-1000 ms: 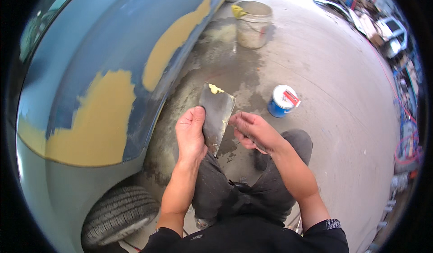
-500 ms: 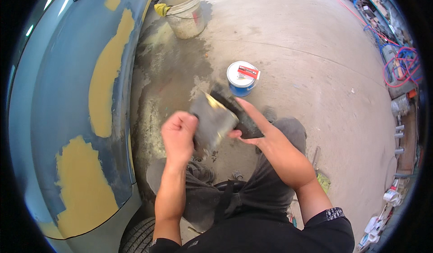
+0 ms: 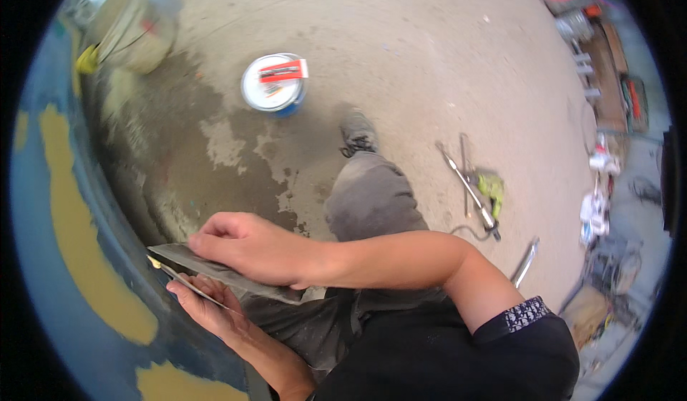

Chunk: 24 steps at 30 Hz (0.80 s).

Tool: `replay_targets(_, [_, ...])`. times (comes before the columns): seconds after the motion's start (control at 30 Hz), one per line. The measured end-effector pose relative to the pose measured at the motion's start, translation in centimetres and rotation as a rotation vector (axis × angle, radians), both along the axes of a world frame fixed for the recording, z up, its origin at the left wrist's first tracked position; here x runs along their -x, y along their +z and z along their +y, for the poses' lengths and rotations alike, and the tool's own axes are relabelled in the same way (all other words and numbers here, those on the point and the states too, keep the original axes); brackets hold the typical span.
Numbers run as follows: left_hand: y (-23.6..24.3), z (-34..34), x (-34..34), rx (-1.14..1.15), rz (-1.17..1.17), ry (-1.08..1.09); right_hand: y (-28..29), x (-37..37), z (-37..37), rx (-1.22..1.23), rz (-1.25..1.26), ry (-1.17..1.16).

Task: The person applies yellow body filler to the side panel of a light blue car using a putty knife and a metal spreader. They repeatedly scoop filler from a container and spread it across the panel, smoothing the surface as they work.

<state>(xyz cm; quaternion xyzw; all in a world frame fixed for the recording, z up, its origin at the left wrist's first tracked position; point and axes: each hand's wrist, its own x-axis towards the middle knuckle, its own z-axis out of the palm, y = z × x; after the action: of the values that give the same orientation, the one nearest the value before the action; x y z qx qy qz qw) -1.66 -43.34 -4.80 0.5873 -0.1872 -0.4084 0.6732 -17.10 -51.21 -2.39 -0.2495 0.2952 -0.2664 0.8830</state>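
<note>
Near the blue car panel (image 3: 32, 208) with pale yellow filler patches (image 3: 82, 243), my right hand (image 3: 247, 254) is closed on a dark, thin, flat spreader (image 3: 164, 252), on top at lower left. Just beneath it, my left hand (image 3: 207, 308) grips a thin mixing plate (image 3: 197, 290), tilted, with a dab of yellow putty (image 3: 154, 263) at the tip between the two. The spreader and my right hand hide much of the plate.
A white-lidded blue can (image 3: 256, 86) with a red tube on top stands on the concrete floor, a bucket (image 3: 136, 40) with yellow cloth behind it. At right lie a green power tool (image 3: 489, 190), metal bars (image 3: 526, 261), hoses and clutter along the side.
The view has swung so the can and bucket sit further left. Both hands have moved down and left beside the panel, and my right hand has come over the top of the plate.
</note>
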Motion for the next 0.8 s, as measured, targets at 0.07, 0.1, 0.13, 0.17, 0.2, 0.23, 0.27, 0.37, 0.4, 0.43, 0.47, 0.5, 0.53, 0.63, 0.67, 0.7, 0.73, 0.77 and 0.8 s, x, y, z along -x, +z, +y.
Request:
replay_targets(0.07, [-0.4,-2.5,0.6,-0.115,0.012,0.031,0.0,-0.5,-0.6,-0.128,-0.047,-0.144])
replay_targets(0.1, [-0.5,-3.6,1.1,-0.166,-0.003,0.068,0.0,-0.4,-0.5,-0.199,-0.086,-0.197])
replay_targets(0.13, [-0.5,-4.2,1.6,-0.204,-0.010,0.143,0.1,-0.3,-0.2,-0.190,-0.095,-0.267])
replay_targets(0.17, [-0.3,-4.9,1.8,-0.162,0.007,0.084,0.2,-0.1,0.2,-0.194,-0.099,-0.315])
replay_targets(0.2, [-0.2,-5.0,2.4,-0.144,-0.027,0.058,0.2,0.1,0.5,-0.228,-0.092,-0.333])
replay_targets(0.23, [0.0,-4.6,2.9,-0.144,-0.067,0.076,0.2,0.5,1.3,-0.176,-0.104,-0.373])
replay_targets(0.27, [0.3,-4.1,3.1,-0.111,-0.145,0.076,0.0,1.0,1.9,-0.177,-0.195,-0.380])
replay_targets(0.37, [0.0,-2.3,2.8,-0.139,-0.254,-0.293,-0.3,2.3,2.8,-0.168,-0.061,-0.332])
replay_targets(0.4, [-0.5,-2.0,2.5,-0.113,-0.293,-0.429,-0.3,1.8,3.0,-0.121,0.053,-0.331])
replay_targets(0.43, [-1.2,-1.6,2.3,-0.071,-0.206,-0.511,0.0,2.6,3.6,-0.092,0.047,-0.252])
replay_targets(0.47, [-1.6,-1.2,1.6,0.001,-0.117,-0.544,0.2,2.3,3.7,-0.157,0.034,-0.170])
replay_targets(0.5, [-2.2,-0.8,1.3,0.015,-0.041,-0.504,0.2,2.1,4.0,-0.098,0.010,-0.154])
replay_targets(0.53, [-2.2,-0.5,0.5,0.045,0.025,-0.459,0.2,1.2,4.1,-0.164,-0.047,-0.145])
replay_targets(0.63, [-1.3,0.6,-0.6,0.173,0.253,-0.274,-0.8,0.6,4.4,-0.101,0.079,0.068])
replay_targets(0.67, [-0.5,0.8,-0.8,0.196,0.245,-0.229,-1.3,0.6,4.2,-0.042,0.075,0.121])
replay_targets(0.7, [0.3,1.2,-0.5,0.167,0.166,-0.227,-1.9,0.6,4.1,-0.131,0.047,0.140])
replay_targets(0.73, [1.1,1.8,-0.3,0.104,0.111,-0.197,-2.5,0.6,4.1,-0.230,0.047,0.144])
replay_targets(0.77, [1.7,1.8,0.9,0.115,0.078,-0.231,-2.8,1.1,3.0,-0.267,0.030,0.134])
replay_targets(0.8, [2.2,1.9,2.0,0.055,0.057,-0.258,-2.9,1.3,2.7,-0.283,-0.052,0.083])
